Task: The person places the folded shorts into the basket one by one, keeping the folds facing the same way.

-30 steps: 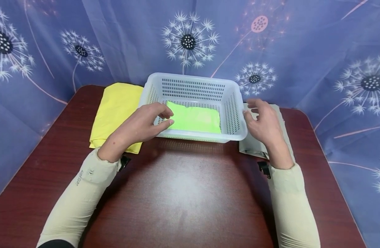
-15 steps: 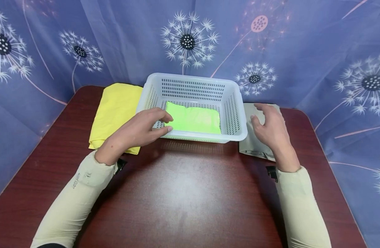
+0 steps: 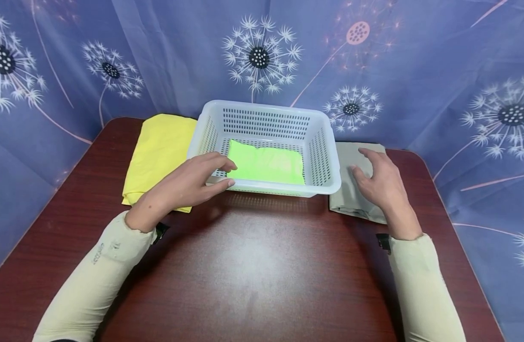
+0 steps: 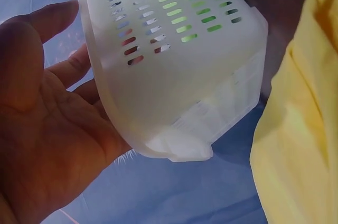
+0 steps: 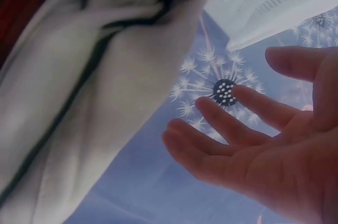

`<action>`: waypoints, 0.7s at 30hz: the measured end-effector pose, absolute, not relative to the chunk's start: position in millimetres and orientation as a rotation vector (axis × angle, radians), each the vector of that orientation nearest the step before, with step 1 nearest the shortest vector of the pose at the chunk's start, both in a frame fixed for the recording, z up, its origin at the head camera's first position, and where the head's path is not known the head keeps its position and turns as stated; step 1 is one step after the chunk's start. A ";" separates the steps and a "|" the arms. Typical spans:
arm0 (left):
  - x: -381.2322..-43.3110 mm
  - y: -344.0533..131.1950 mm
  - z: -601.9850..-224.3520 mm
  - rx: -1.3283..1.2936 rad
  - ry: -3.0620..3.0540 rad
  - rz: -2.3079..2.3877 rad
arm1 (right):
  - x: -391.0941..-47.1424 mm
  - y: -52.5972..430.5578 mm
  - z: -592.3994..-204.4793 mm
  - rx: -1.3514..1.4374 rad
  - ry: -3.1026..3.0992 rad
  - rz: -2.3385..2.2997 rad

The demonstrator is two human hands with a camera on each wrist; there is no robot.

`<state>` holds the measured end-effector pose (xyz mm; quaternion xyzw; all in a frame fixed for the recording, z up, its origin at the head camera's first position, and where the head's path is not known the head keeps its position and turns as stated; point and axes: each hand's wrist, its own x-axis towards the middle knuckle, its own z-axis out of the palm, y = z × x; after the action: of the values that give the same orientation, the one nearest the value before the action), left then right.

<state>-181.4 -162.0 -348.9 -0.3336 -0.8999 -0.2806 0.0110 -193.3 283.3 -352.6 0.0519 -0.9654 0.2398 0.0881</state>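
A white slotted plastic basket [image 3: 266, 108] stands at the back of the table with a folded bright green cloth [image 3: 266, 164] lying on its floor. My left hand [image 3: 191, 180] is over the basket's front left corner, fingers loosely bent and thumb apart, holding nothing. In the left wrist view the fingers reach past the basket's rim [image 4: 105, 97]; whether they touch it I cannot tell. Above a folded grey cloth [image 3: 349, 190], right of the basket, hovers my right hand [image 3: 383, 183]. Its fingers are spread and relaxed in the right wrist view, with nothing in them.
A folded yellow cloth [image 3: 159, 152] lies left of the basket, partly beneath my left forearm. The dark wooden table [image 3: 253, 266] extends toward me. A blue curtain with dandelion prints [image 3: 172, 52] hangs directly behind the table and along both sides.
My right hand has moved right and slightly toward me, from the basket's right rim to over the grey cloth. The left hand has drifted slightly left and down. Basket and cloths look unmoved.
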 end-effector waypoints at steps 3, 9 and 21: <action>-180.5 -163.6 -350.3 -1.042 -2.810 -0.872 | -193.6 288.5 -355.2 0.149 -2.886 0.698; -178.4 -165.4 -352.3 -1.073 -2.811 -0.867 | -194.4 295.9 -360.3 0.134 -2.916 0.670; -176.2 -164.7 -352.2 -1.093 -2.836 -0.820 | -201.0 306.0 -366.9 0.150 -3.055 0.637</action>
<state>-176.2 -164.7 -352.2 -0.3472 -0.9009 -0.2605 -0.0032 -201.0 306.0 -366.9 0.0479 -0.9778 0.2038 0.0084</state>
